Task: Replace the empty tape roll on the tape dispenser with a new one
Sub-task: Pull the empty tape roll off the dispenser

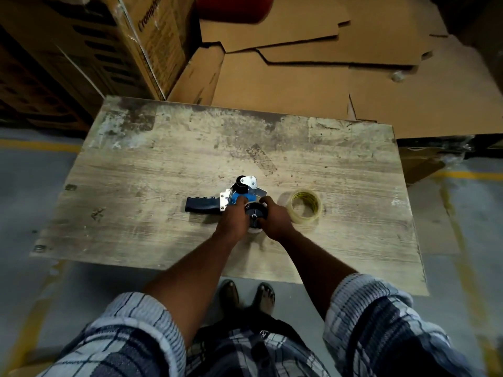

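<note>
Currently at frame centre: tape dispenser point(239, 194) on its side on the surface point(163, 159), handle pointing left. Left hand point(234, 221) gripping the tape dispenser; right hand point(276, 221) pinching the black hub point(255, 210), with a pale ring, probably the empty roll point(254, 230), at its lower edge. New tape roll point(304, 206) flat just right of the right hand. Pull straight; skewing likely to bind the core. Avoid jerking rightward: risk of knocking the new tape roll away.

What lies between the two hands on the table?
In the head view, the black hub of the tape dispenser sits between the left hand and the right hand, with a pale ring just below it.
</note>
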{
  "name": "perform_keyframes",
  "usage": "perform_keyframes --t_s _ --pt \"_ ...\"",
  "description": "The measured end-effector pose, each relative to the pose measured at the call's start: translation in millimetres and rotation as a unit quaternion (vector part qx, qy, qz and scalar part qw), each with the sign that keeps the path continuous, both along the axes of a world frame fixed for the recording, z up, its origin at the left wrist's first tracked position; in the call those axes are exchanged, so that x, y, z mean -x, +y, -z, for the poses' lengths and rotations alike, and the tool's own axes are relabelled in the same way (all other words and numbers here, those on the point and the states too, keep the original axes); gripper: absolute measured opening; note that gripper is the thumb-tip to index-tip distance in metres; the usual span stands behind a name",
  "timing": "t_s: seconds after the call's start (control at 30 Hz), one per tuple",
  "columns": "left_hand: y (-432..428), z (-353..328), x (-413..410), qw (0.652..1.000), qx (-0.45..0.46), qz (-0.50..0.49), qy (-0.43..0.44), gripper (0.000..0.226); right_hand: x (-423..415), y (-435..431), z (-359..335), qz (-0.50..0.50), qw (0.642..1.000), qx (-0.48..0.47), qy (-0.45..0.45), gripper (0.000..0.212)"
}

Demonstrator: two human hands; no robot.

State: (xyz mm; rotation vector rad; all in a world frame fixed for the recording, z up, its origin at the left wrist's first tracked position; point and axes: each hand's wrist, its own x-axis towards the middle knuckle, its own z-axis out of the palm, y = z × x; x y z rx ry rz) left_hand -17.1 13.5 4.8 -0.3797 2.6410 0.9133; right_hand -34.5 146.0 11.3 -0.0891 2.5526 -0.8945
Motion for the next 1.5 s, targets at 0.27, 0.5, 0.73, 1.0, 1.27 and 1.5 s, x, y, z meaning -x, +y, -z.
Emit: perform_keyframes --t_s 0.27,0.5,0.73,1.0,1.27,1.5 --pt "1 5 5 0.998 -0.012 -0.063 0.014 0.028 6 -2 9 0.048 0.999 0.005 0.0 0.042" --pt "-1 6 7 0.995 -0.016 -0.092 0.028 0.025 15 -3 10 0.072 0.997 -0.007 0.003 0.031" --pt "6 6 2 0.995 -0.01 -0.093 0.034 0.034 10 -5 10 0.064 0.998 0.002 0.021 0.032" --pt "13 8 0 0.991 -0.043 -0.125 0.011 0.033 7 0 9 0.072 0.996 0.051 -0.002 0.031" --pt "8 9 2 0.99 -0.026 -0.139 0.03 0.021 5 -4 15 0.069 0.997 0.039 -0.012 0.022" --pt "12 8 0 0.986 -0.014 -0.156 0.061 0.015 4 -7 15 0.141 0.988 0.063 0.002 0.012"
